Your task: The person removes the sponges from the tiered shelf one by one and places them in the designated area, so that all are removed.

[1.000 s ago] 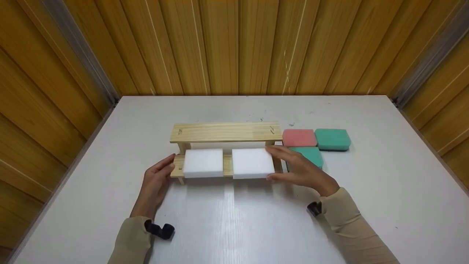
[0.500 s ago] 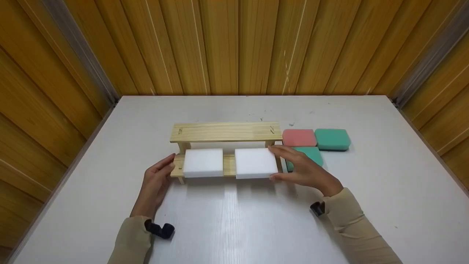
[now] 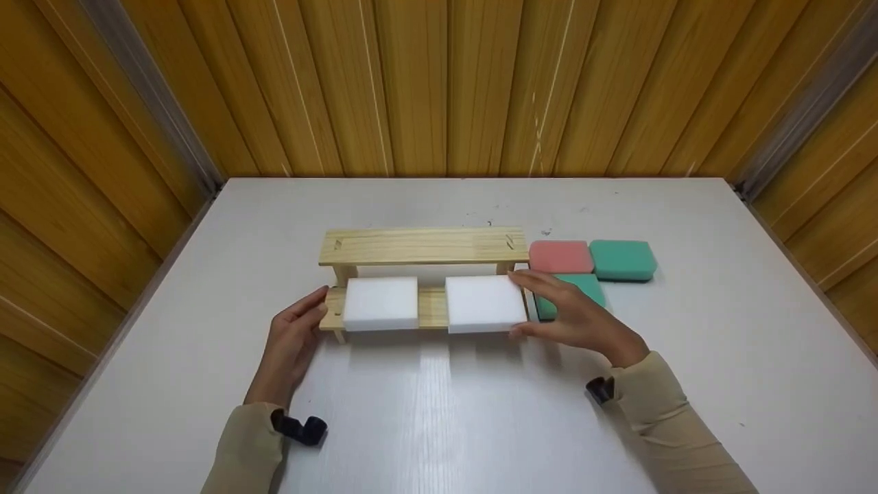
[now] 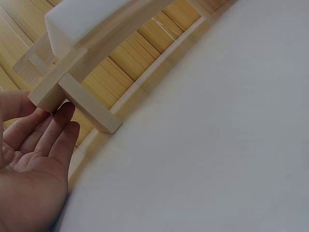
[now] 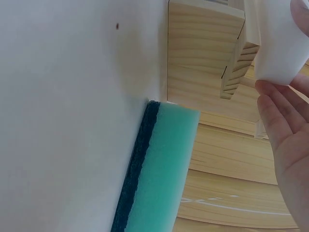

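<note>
Wood-grain panels (image 3: 446,89) back a white tabletop (image 3: 418,412). Right white foam block (image 3: 484,303) is at the 3 o'clock end of the lower shelf (image 3: 433,307) of a two-tier wooden rack (image 3: 424,247); can't tell if its full weight is down. Right-hand grip (image 3: 579,319) spread to the block's depth, pinching it: fingers on far edge, thumb on near edge. Left-hand grip (image 3: 295,333) nearly closed, pinching the rack's 9 o'clock end, probably to steady it. Other white foam block (image 3: 381,302) sits toward 9 o'clock, same shelf, bare wood between the two. Off the rack, on the tabletop: pink sponge (image 3: 561,256) at 2 o'clock from the held block, green sponge (image 3: 623,259) just beyond it, second green sponge (image 5: 164,169) at 3 o'clock, partly behind the right-hand grip.

Step looks like spacing blocks along the shelf. Next move calls for squaring the held block, then freeing fingers and thumb without dragging the light foam.
</note>
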The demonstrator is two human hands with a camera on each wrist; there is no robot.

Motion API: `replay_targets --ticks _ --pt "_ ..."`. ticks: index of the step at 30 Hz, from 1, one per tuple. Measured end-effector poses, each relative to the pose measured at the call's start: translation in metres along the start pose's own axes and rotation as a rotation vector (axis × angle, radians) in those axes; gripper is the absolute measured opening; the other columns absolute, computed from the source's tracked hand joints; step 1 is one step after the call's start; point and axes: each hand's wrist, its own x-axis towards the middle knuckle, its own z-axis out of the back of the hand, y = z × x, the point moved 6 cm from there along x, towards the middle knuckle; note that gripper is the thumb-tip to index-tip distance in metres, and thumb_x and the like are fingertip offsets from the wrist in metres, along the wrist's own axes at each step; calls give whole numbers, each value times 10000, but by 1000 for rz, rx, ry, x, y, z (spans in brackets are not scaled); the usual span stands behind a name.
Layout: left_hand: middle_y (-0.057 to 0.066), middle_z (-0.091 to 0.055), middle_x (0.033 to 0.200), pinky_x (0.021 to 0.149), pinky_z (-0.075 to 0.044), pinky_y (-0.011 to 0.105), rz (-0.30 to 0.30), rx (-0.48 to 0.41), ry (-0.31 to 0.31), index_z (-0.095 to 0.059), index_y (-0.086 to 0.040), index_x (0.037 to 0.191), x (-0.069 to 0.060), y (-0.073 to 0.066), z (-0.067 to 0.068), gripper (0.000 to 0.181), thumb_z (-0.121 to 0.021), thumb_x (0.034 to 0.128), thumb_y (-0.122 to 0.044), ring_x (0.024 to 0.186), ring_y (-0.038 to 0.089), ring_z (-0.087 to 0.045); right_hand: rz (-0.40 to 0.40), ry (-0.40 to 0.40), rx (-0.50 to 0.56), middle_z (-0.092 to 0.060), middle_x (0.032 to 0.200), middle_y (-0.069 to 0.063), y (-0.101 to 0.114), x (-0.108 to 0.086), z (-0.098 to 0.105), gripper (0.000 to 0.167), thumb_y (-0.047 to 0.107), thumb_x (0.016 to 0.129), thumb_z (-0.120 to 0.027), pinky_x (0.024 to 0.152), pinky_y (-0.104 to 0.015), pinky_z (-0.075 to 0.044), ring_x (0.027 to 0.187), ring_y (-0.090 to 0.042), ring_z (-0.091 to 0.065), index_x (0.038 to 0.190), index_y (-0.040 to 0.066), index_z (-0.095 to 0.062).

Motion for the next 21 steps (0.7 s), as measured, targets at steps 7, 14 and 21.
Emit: replay_targets --ticks 7,14,21 --pt "96 -380 1520 1040 -455 190 1 8 3 -416 -6 1431 0 -1 -1 481 -521 963 -33 1397 187 -380 5 -18 -6 -512 1420 -98 -1 -2 3 808 268 720 -846 1033 -459 -484 1308 -277 -488 1416 88 -478" --pt "100 -360 1534 1027 -461 181 17 6 -2 -401 -8 1442 0 -2 -1 490 -512 965 -22 1403 198 -371 43 -24 -17 -524 1404 -106 -1 -4 6 787 262 734 -834 1030 -451 -486 1295 -275 -502 1407 57 -481" --pt "104 -380 1523 1021 -468 186 14 2 -6 -411 1 1433 1 -1 -1 480 -510 964 -14 1393 201 -388 43 -15 -2 -511 1419 -97 -3 -6 8 771 280 759 -813 1018 -442 -497 1293 -262 -506 1416 64 -472"
